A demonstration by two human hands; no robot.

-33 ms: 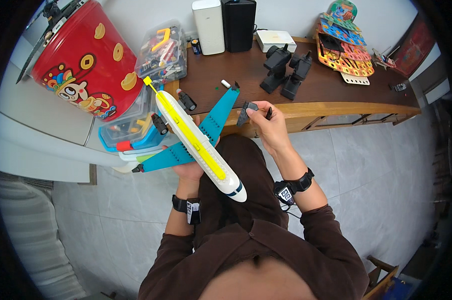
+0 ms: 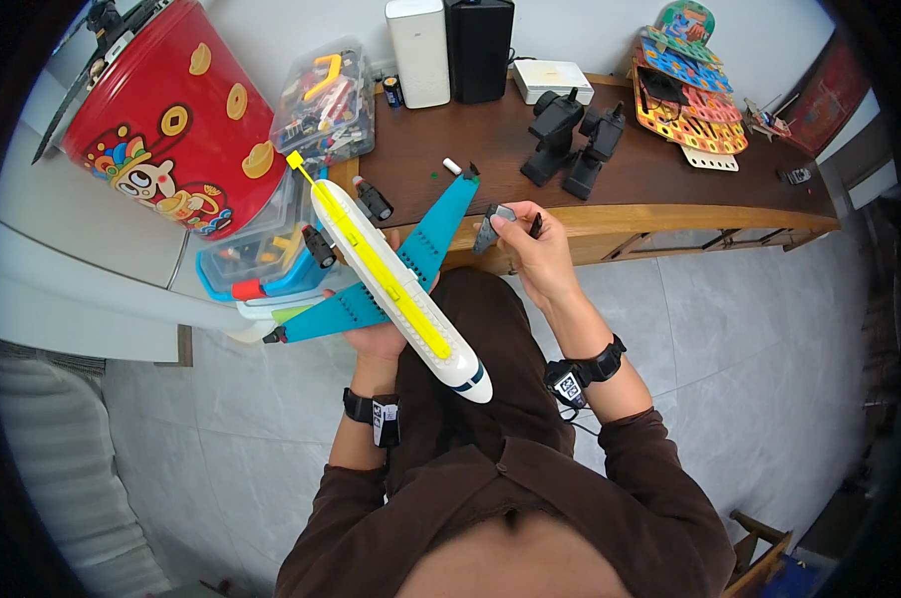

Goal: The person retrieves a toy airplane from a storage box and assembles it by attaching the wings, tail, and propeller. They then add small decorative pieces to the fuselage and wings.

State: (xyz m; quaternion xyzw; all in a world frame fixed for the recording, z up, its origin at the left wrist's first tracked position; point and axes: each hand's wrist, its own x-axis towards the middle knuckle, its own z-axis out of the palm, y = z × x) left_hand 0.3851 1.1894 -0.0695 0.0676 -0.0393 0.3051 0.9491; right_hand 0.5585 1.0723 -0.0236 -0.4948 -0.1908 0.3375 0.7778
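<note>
A toy brick airplane (image 2: 400, 289) with a white body, a yellow top stripe and teal wings is held over my lap, its nose pointing toward me. My left hand (image 2: 376, 341) grips it from beneath; the body and wings cover most of those fingers. Just right of the right-hand wing tip, my right hand (image 2: 532, 249) pinches a grey wedge-shaped toy brick piece (image 2: 488, 231) between thumb and fingers, apart from the plane. A small dark piece (image 2: 537, 226) shows at the same hand's fingers. Two black engine-like toy pieces (image 2: 374, 199) (image 2: 318, 246) are near the plane's tail.
Along the brown desk (image 2: 450, 135) stand a bin of loose bricks (image 2: 326, 105), a white box-shaped device (image 2: 417, 55), black devices (image 2: 555, 140) and a colourful tiered rack (image 2: 689, 95). A large red drum (image 2: 186, 110) rises at the left above a blue-edged clear box (image 2: 261, 269).
</note>
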